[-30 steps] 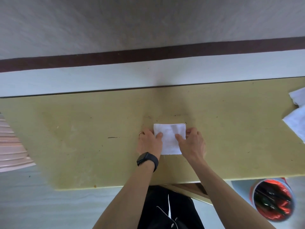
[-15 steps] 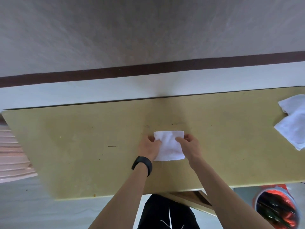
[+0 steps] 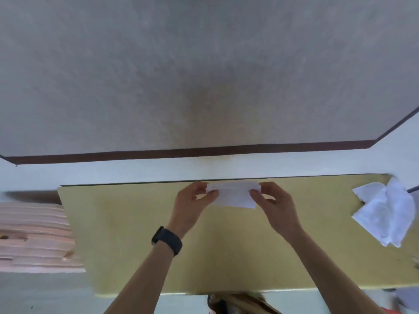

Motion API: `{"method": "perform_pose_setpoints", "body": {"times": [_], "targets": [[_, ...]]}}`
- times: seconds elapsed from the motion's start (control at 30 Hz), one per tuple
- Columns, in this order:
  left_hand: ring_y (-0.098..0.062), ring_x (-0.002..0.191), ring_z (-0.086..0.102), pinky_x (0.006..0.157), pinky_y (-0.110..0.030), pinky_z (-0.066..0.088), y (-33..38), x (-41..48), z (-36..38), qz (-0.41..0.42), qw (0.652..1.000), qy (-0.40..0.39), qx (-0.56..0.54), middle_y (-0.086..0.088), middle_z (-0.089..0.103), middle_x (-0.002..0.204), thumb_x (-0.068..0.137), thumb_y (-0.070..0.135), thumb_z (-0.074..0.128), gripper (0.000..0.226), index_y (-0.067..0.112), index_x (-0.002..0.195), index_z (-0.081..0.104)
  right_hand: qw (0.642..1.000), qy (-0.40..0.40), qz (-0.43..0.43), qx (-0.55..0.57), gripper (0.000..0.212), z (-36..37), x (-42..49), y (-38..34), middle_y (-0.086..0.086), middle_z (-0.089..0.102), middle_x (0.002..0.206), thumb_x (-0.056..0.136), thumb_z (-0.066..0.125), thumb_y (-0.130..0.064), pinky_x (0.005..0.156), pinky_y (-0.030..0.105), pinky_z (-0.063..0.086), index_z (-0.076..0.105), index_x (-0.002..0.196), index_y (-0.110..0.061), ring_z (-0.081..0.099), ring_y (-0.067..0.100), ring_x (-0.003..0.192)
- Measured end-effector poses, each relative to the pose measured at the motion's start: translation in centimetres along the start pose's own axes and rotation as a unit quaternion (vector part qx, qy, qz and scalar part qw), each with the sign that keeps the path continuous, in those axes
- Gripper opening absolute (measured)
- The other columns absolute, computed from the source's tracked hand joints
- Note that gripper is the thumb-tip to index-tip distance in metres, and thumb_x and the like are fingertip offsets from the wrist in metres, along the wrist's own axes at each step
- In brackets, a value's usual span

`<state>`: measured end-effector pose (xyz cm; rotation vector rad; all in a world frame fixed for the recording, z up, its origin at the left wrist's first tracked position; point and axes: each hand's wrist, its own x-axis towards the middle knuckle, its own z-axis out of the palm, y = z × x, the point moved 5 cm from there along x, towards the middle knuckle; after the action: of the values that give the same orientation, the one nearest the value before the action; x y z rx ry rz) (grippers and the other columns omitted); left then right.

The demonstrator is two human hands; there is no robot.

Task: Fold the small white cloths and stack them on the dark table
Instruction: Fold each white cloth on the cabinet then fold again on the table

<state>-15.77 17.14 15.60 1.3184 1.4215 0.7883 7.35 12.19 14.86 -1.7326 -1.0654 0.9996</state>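
Cloth (image 3: 235, 196) lifted off counter (image 3: 136, 234) since earlier; your left grip (image 3: 192, 203) and right grip (image 3: 276, 203) pinch its ends. Loose pinch risks unfolding.

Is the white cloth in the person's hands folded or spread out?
Folded: the cloth is a compact rectangle with layered edges on top, pinched between left hand and right hand.

Plain indoor room: yellowish table (image 3: 136, 234), grey textured wall (image 3: 204, 64), brown skirting (image 3: 204, 152).

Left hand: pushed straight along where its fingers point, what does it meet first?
The small folded white cloth that the left hand pinches; past it, probably the right hand, though depth is unclear.
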Motion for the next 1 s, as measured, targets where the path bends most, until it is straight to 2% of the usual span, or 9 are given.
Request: {"method": "perform_pose_setpoints", "body": {"times": [0.07, 0.17, 0.33, 0.47, 0.53, 0.7, 0.83, 0.93, 1.0], "targets": [[-0.001, 0.079, 0.066, 0.069, -0.011, 0.046, 3.2, -1.2, -1.6, 0.036, 0.999, 0.01, -0.006, 0.015, 0.073, 0.081, 0.085, 0.024, 0.077, 0.006, 0.023, 0.088, 0.072, 0.998, 0.014, -0.054, -0.008, 0.005, -0.6, -0.9, -3.6, -0.023, 0.07, 0.088, 0.091, 0.069, -0.026, 0.07, 0.009, 0.046, 0.067, 0.089, -0.029, 0.065, -0.002, 0.083], [-0.01, 0.079, 0.065, 0.072, -0.022, 0.049, 7.4, -3.7, -3.9, 0.096, 0.994, 0.04, -0.019, 0.005, 0.072, 0.083, 0.087, 0.028, 0.075, 0.011, 0.019, 0.09, 0.071, 0.991, 0.03, -0.131, -0.007, 0.007, -1.0, -3.0, -8.5, -0.015, 0.069, 0.087, 0.095, 0.062, -0.028, 0.071, 0.011, 0.047, 0.062, 0.091, -0.024, 0.063, 0.001, 0.084], [-0.006, 0.061, 0.048, 0.056, -0.016, 0.038, 11.7, -10.5, -6.8, 0.162, 0.976, 0.145, 0.004, 0.012, 0.055, 0.066, 0.093, 0.036, 0.066, 0.012, 0.025, 0.09, 0.061, 0.974, 0.025, -0.223, -0.019, 0.011, -0.2, -7.6, -14.7, -0.012, 0.065, 0.087, 0.101, 0.049, -0.034, 0.061, 0.014, 0.045, 0.052, 0.094, -0.026, 0.059, 0.001, 0.079], [-0.005, 0.061, 0.055, 0.056, -0.026, 0.045, 12.6, -17.3, -8.5, 0.173, 0.946, 0.267, 0.059, 0.008, 0.062, 0.073, 0.099, 0.043, 0.05, 0.016, 0.027, 0.1, 0.051, 0.954, 0.024, -0.291, -0.065, 0.02, 1.3, -12.2, -17.5, -0.01, 0.06, 0.076, 0.101, 0.035, -0.043, 0.059, 0.034, 0.039, 0.045, 0.095, -0.026, 0.058, 0.012, 0.072], [-0.012, 0.063, 0.06, 0.057, -0.037, 0.047, 12.0, -21.0, -8.9, 0.161, 0.931, 0.311, 0.104, 0.004, 0.063, 0.074, 0.102, 0.043, 0.041, 0.017, 0.027, 0.105, 0.044, 0.943, 0.006, -0.325, -0.075, 0.026, 2.6, -15.1, -17.8, -0.008, 0.056, 0.071, 0.1, 0.029, -0.046, 0.059, 0.035, 0.037, 0.041, 0.095, -0.024, 0.055, 0.017, 0.066], [-0.023, 0.072, 0.062, 0.062, -0.039, 0.047, 6.6, -31.6, -11.1, 0.079, 0.907, 0.404, 0.089, -0.002, 0.064, 0.079, 0.103, 0.04, 0.04, 0.021, 0.02, 0.104, 0.044, 0.925, -0.108, -0.345, -0.115, 0.02, 6.9, -23.4, -15.3, -0.007, 0.054, 0.068, 0.102, 0.033, -0.042, 0.057, 0.036, 0.037, 0.037, 0.096, -0.023, 0.051, 0.024, 0.063], [-0.016, 0.08, 0.061, 0.061, -0.023, 0.046, 0.0, -42.9, -13.4, -0.006, 0.882, 0.471, 0.036, 0.003, 0.064, 0.086, 0.101, 0.04, 0.046, 0.017, 0.023, 0.1, 0.046, 0.916, -0.24, -0.306, -0.1, 0.021, 11.4, -32.6, -12.3, 0.0, 0.058, 0.075, 0.102, 0.038, -0.04, 0.057, 0.035, 0.035, 0.041, 0.098, -0.02, 0.053, 0.026, 0.068], [-0.016, 0.078, 0.061, 0.069, -0.036, 0.052, -3.8, -52.9, -15.4, -0.063, 0.844, 0.533, -0.008, 0.004, 0.064, 0.086, 0.101, 0.04, 0.047, 0.02, 0.021, 0.1, 0.05, 0.894, -0.314, -0.308, -0.083, 0.019, 15.8, -41.2, -11.3, 0.005, 0.062, 0.076, 0.102, 0.042, -0.035, 0.057, 0.036, 0.032, 0.044, 0.097, -0.017, 0.052, 0.029, 0.068], [-0.016, 0.077, 0.06, 0.068, -0.037, 0.053, -6.2, -60.2, -16.9, -0.106, 0.807, 0.579, -0.048, 0.002, 0.064, 0.086, 0.1, 0.043, 0.048, 0.024, 0.02, 0.097, 0.053, 0.871, -0.366, -0.319, -0.079, 0.019, 18.7, -48.0, -11.0, 0.005, 0.06, 0.072, 0.102, 0.043, -0.033, 0.057, 0.037, 0.029, 0.045, 0.096, -0.015, 0.05, 0.029, 0.065]]}}
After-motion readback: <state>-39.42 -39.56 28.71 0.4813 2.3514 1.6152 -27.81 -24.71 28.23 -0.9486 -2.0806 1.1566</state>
